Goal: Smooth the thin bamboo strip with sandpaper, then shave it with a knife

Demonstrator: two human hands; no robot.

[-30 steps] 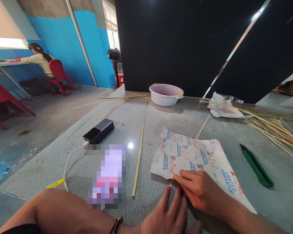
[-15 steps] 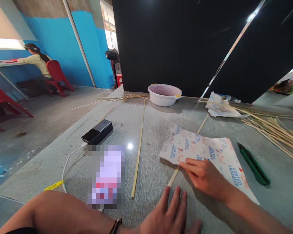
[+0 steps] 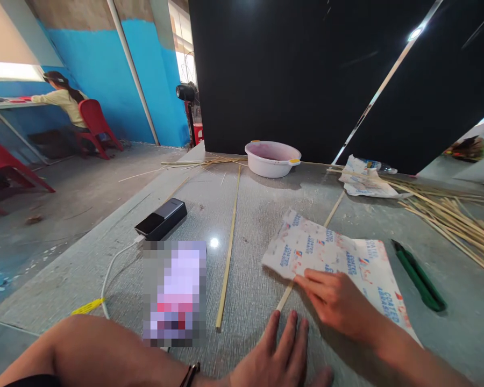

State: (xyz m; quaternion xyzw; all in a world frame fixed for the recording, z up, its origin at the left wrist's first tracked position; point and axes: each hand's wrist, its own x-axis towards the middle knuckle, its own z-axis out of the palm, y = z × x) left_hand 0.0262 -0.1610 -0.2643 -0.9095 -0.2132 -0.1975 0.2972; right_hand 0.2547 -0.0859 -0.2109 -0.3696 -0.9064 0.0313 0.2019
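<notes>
Pinching the near edge of the white paper (image 3: 318, 250), our right hand (image 3: 333, 301) has its back up and its fingers bent. The thumb is hard to see. The arm comes in low from the right and slants up to the paper. The paper has blue and red print on it, and it lies over a thin, pale stick (image 3: 285, 298) on the gray desk (image 3: 262, 215). The stick peeks out at both ends of the paper.

Our left hand (image 3: 276, 349) is palm down and open, with its fingers a little bit apart. They point away from us, and the tips touch the desk at the near end of the stick. That arm is bent and reaches across from the left, with a dark band (image 3: 190, 374) on the wrist. Our two hands are close but not touching.

Next to our hands, on the left, a long yellow stick (image 3: 228, 263) lies by itself. Past it are a blurred phone (image 3: 179, 290) and a black box (image 3: 161, 217) with a white wire (image 3: 111, 269). To the right of the paper is a green knife (image 3: 421, 279). A white tub (image 3: 272, 161) sits at the back.
</notes>
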